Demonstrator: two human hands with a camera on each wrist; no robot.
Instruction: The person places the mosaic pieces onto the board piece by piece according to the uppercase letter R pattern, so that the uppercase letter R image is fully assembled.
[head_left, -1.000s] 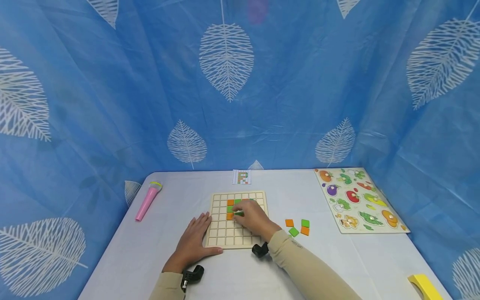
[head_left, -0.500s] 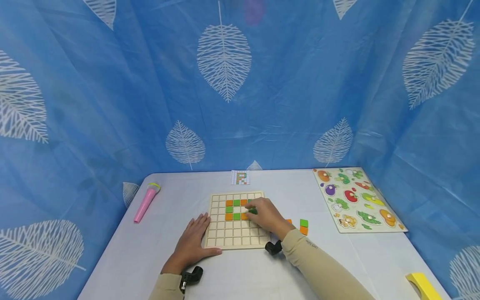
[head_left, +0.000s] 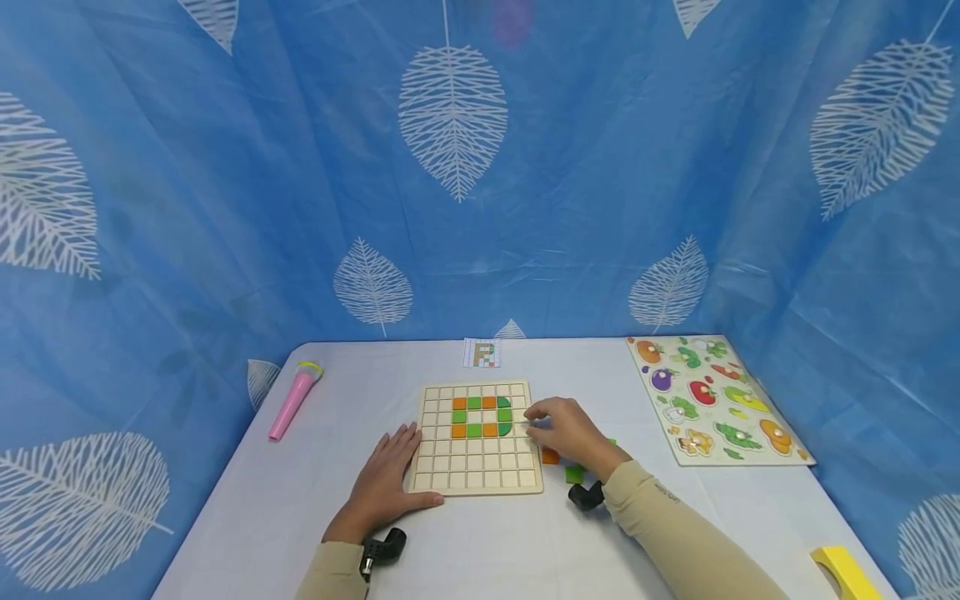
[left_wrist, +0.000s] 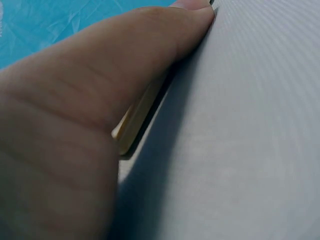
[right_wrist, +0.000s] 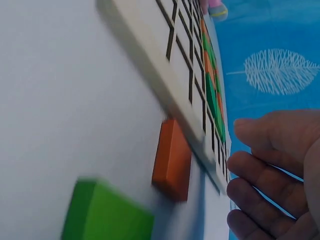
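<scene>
A wooden grid board lies mid-table, with several orange and green tiles forming a ring in its cells; the two right corner pieces are rounded dark green. My left hand rests at the board's left side, fingers straight and thumb along the near edge. Just off the right edge hovers my right hand, its fingers loosely bent. In the right wrist view nothing sits between thumb and fingers. Below that hand lie a loose orange tile, close against the board, and a green tile.
A small pattern card lies behind the board. At left is a pink toy microphone. A vegetable peg puzzle occupies the right back, and a yellow arch block the front right. Another green tile peeks out behind the right wrist.
My right hand has moved right, off the board. The rounded green piece it held now sits in the ring's lower right corner. Loose orange and green tiles have shifted left. The left hand stays put.
</scene>
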